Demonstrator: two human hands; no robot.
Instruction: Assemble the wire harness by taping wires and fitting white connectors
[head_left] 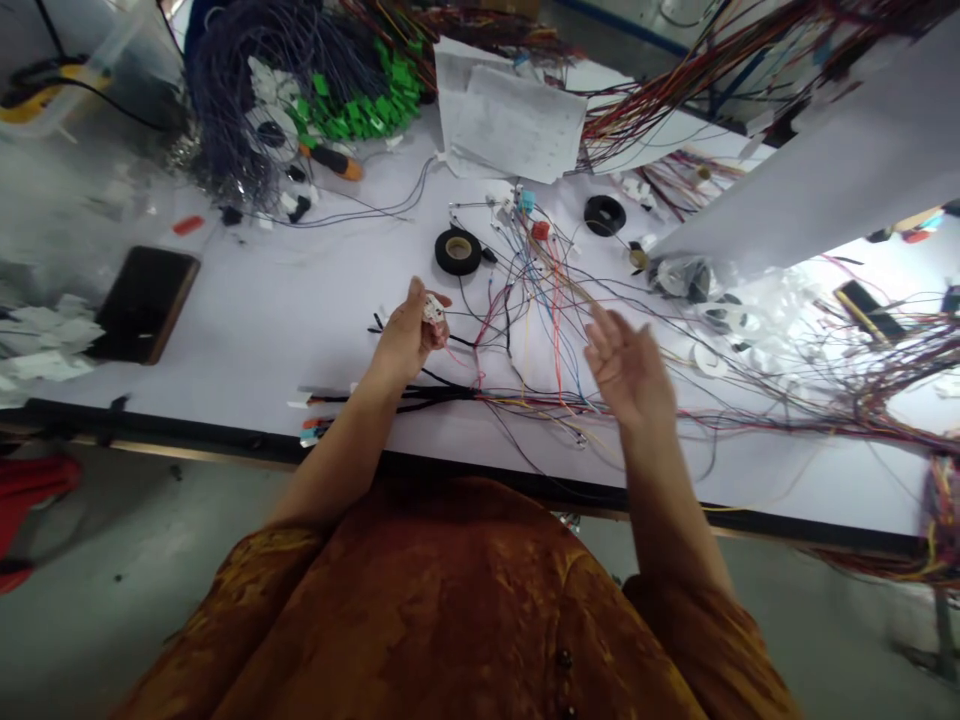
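My left hand is closed round a white connector, with thin wires running from it to the right. To the right, my right hand has its fingers apart over the loose wires, and nothing shows in it. Between the hands lies a wire harness with black-wrapped branches and red, blue, yellow and pink wires. A roll of black tape rests just beyond my left hand. Farther back, a red connector and a light blue connector sit at wire ends.
A phone lies at the left beside white connectors. Green connectors on dark wires, an orange-handled screwdriver and papers are at the back. A second tape roll stands near a white column.
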